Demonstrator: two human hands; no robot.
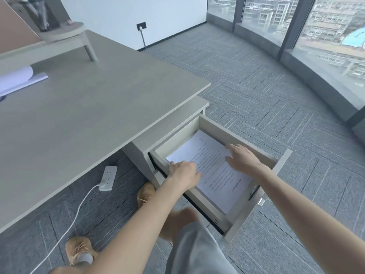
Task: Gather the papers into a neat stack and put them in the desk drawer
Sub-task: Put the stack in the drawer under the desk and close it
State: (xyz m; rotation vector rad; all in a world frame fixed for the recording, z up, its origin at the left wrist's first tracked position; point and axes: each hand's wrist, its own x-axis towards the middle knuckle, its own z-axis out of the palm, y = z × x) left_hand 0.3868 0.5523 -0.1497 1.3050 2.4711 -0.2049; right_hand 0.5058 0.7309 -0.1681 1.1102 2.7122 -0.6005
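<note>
A person's bare forearms reach down from the foot of the frame, over grey shorts (195, 252) and tan shoes (146, 194), toward an open desk drawer (282, 161) pulled out from under the grey worktop (83, 119). The printed stack of papers (215, 167) already lies flat on the drawer's floor, its edges roughly squared and its long side running along the drawer. The left hand (183, 174) rests knuckles-up on the stack's near left edge, fingers curled loosely at the paper with the grip not clamped on anything; the right hand (242, 157) lies spread and flat, fingers apart, pressing the sheets near the drawer's far wall. Judged from this, the gathering and the placing look largely done; what appears left is a last nudge to settle the sheets, withdrawing both hands and, probably, pushing the drawer shut. More white sheets (17, 79), one curling upward, remain on the worktop's far left edge, well apart from the drawer; whether they belong to the task cannot be told. A white power strip (107, 177) lies on the carpet beneath.
</note>
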